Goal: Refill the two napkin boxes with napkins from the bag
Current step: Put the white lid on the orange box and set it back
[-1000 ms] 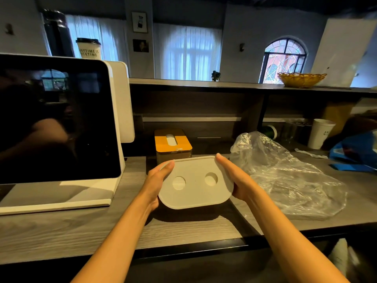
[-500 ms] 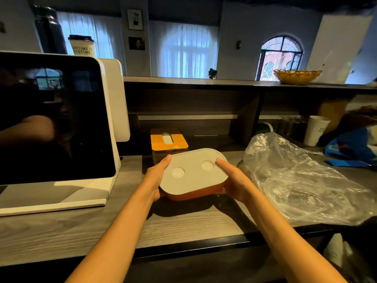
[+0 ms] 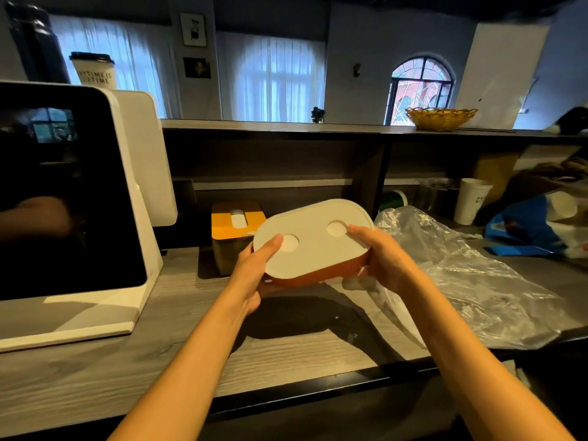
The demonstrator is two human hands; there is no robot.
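Right now you hold the oval napkin box [image 3: 313,240] up off the desk [image 3: 286,354], at the centre of the frame, with its orange body underneath and its white face with 2 round holes turned up toward you and tilted so the right end sits higher. Your left hand [image 3: 254,275] wraps the left end, thumb laid on the white face beside the left hole, the other fingers curled under the orange side. Your right hand [image 3: 378,259] clasps the right end the same way, thumb reaching to the edge of the right hole, fingers hidden below. Gripping both ends like this gives you control of the tilt, and it puts each thumb where it could press or pry that white panel; I judge you are working at opening or closing it, but which one I cannot tell.

The 2nd napkin box [image 3: 237,222], square with a yellow top and a slot, stands on the desk just behind and to the left, left of centre, out of your hands' way. The clear plastic bag [image 3: 461,281] lies slumped on the desk to the right of centre, just beside your right wrist, near enough to reach. Whether napkins remain in it is not visible.

A white terminal [image 3: 95,218] fills the left of the frame.
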